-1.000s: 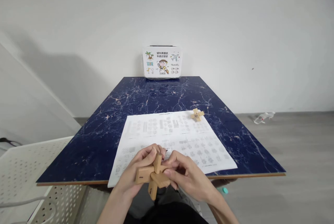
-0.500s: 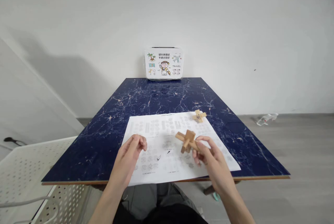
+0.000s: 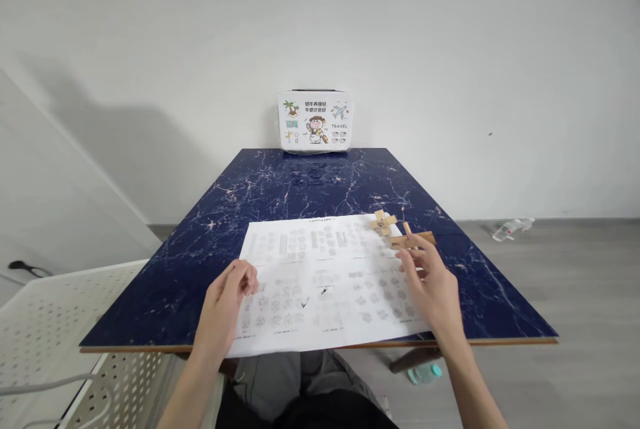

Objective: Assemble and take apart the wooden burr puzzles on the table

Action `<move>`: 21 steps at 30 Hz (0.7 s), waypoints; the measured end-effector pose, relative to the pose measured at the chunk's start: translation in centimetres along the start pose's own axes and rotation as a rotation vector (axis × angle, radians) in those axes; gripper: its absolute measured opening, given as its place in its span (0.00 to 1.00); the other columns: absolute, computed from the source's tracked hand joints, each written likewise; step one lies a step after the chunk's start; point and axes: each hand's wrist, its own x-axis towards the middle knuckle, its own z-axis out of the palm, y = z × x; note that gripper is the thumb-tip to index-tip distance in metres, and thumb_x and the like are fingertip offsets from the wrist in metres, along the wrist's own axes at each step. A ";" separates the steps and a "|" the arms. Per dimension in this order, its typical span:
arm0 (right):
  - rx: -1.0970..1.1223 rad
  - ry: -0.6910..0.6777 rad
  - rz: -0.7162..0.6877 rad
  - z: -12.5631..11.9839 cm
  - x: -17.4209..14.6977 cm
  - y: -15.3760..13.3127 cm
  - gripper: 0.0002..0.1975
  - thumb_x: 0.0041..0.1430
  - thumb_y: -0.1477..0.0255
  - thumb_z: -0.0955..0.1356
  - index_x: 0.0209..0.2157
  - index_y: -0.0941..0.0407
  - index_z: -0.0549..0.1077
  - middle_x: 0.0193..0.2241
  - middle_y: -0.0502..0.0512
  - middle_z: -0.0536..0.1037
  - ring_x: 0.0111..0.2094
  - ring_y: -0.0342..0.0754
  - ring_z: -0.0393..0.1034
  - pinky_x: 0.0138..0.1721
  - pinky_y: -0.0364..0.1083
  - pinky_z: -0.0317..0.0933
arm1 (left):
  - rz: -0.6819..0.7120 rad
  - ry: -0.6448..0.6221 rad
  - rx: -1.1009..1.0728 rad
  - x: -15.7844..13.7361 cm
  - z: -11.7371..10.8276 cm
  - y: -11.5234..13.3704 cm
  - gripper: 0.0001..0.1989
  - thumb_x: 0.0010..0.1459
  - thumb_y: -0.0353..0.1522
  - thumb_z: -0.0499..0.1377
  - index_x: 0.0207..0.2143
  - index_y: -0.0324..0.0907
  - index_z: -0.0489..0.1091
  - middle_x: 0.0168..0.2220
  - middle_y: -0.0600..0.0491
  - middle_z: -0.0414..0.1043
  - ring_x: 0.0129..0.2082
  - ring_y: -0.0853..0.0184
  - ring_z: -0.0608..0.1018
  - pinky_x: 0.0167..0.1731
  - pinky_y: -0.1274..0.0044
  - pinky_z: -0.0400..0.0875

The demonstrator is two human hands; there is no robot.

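Note:
A wooden burr puzzle (image 3: 397,242) of interlocking sticks, one marked with dark writing, is at the upper right edge of a printed sheet (image 3: 320,269). The thumb and fingers of my right hand (image 3: 435,282) close around its near side, which they partly hide. A second wooden burr puzzle (image 3: 383,223), also marked on top, lies just behind it at the sheet's far right corner. Loosely curled, with nothing visible in it, my left hand (image 3: 227,292) rests at the sheet's left edge. Two small dark marks or bits lie mid-sheet; I cannot tell which.
The sheet lies on a dark blue marbled table (image 3: 310,182). A white box (image 3: 315,121) with cartoon prints stands against the wall at the back. To the left is a white perforated rack (image 3: 45,322) with a cable. Clear plastic bottles (image 3: 513,229) lie on the floor.
My right hand has carried the wooden burr puzzle rightward and away from me, up beside the second one. My left hand has shifted slightly left. The sheet stays in place.

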 end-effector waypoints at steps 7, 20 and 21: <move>0.324 -0.322 -0.012 1.0 -1.8 -1.7 0.21 0.70 0.52 0.63 0.38 0.54 0.75 0.33 0.56 0.80 0.29 0.49 0.72 0.35 0.46 0.67 | 0.205 -0.199 0.730 0.0 -0.8 -1.0 0.17 0.67 0.45 0.54 0.30 0.45 0.67 0.26 0.56 0.68 0.28 0.64 0.69 0.31 0.75 0.61; 0.106 -0.452 -0.091 1.3 -2.8 -1.6 0.20 0.71 0.55 0.62 0.36 0.54 0.76 0.35 0.57 0.83 0.35 0.53 0.74 0.35 0.47 0.62 | 0.292 -0.252 0.808 -0.5 -0.7 -1.8 0.14 0.67 0.42 0.55 0.31 0.45 0.70 0.28 0.53 0.73 0.28 0.63 0.73 0.30 0.75 0.64; 0.101 -0.454 -0.091 1.3 -2.9 -1.6 0.20 0.71 0.55 0.62 0.36 0.54 0.76 0.35 0.57 0.83 0.34 0.53 0.74 0.34 0.47 0.62 | 0.287 -0.246 0.802 -0.5 -0.6 -1.7 0.14 0.67 0.42 0.54 0.31 0.45 0.71 0.28 0.54 0.73 0.28 0.63 0.73 0.30 0.75 0.63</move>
